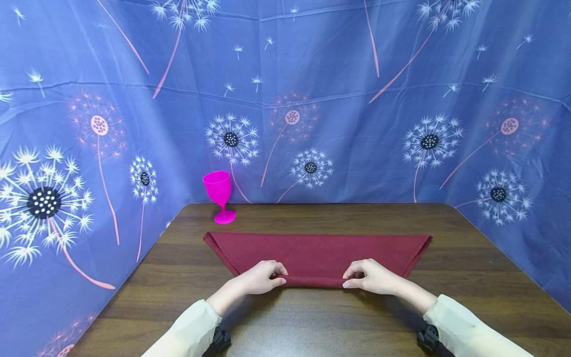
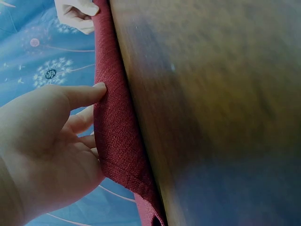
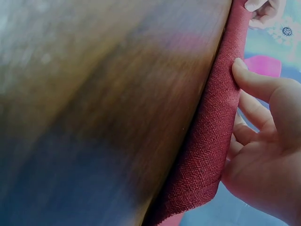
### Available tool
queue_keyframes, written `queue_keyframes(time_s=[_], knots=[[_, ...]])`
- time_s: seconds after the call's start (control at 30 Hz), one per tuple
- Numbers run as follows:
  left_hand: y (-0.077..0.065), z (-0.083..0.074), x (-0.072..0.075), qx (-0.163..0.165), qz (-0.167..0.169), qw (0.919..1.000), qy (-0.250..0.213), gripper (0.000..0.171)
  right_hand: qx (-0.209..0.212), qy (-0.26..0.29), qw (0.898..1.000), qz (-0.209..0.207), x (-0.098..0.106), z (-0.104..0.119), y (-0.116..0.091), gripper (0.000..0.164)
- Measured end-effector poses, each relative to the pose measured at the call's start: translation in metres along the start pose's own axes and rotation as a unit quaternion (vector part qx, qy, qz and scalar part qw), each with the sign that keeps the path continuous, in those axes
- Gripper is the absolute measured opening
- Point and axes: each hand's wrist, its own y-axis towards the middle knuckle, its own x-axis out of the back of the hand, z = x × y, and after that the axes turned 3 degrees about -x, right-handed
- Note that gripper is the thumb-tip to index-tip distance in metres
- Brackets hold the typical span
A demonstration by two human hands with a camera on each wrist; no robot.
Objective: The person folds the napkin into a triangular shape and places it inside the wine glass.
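Note:
A dark red cloth napkin (image 1: 312,253) lies on the table, its long straight edge at the back and its sides slanting in toward a rolled front edge. My left hand (image 1: 264,277) pinches that roll left of its middle, the thumb on the near side. Farther right, my right hand (image 1: 370,276) pinches the same roll between thumb and fingers. In the left wrist view the rolled cloth (image 2: 117,127) runs past the thumb, with the fingers partly hidden behind it. The right wrist view shows the roll (image 3: 207,132) with the right thumb pressed on it.
A bright pink goblet (image 1: 218,191) stands upright at the table's back left, behind the napkin. The brown wooden table (image 1: 290,322) extends around the cloth. A blue curtain (image 1: 357,99) with dandelion prints hangs behind the table and along its sides.

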Motion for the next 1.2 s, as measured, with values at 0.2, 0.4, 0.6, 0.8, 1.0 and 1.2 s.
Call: queue_keyframes(time_s=[0.2, 0.4, 0.6, 0.8, 1.0, 1.2], knots=[[-0.0003, 0.0001, 0.0010, -0.001, 0.003, 0.9998, -0.018, 0.011, 0.035, -0.011, 0.999, -0.009, 0.0000, 0.0002, 0.0000, 0.009], [-0.0006, -0.0006, 0.0019, 0.005, 0.002, 0.9997, -0.022, 0.012, 0.028, -0.031, 0.999, -0.006, 0.0005, 0.0003, 0.0006, 0.011], [-0.0014, -0.0007, 0.0020, -0.003, -0.002, 1.0000, -0.006, 0.014, 0.029, -0.037, 0.999, -0.006, -0.0001, -0.0011, 0.0014, 0.010], [-0.0025, -0.0002, 0.0018, -0.015, -0.009, 0.9997, 0.019, 0.013, 0.045, -0.029, 0.998, -0.012, -0.0005, -0.0022, 0.0024, 0.010], [-0.0007, -0.0009, 0.0028, -0.009, -0.002, 0.9997, 0.021, 0.015, 0.039, -0.030, 0.999, 0.003, 0.0015, -0.0048, 0.0042, 0.014], [0.0007, 0.0000, 0.0027, 0.005, -0.006, 1.0000, -0.005, 0.015, 0.025, -0.043, 0.999, 0.012, 0.0047, -0.0064, 0.0058, 0.017]])
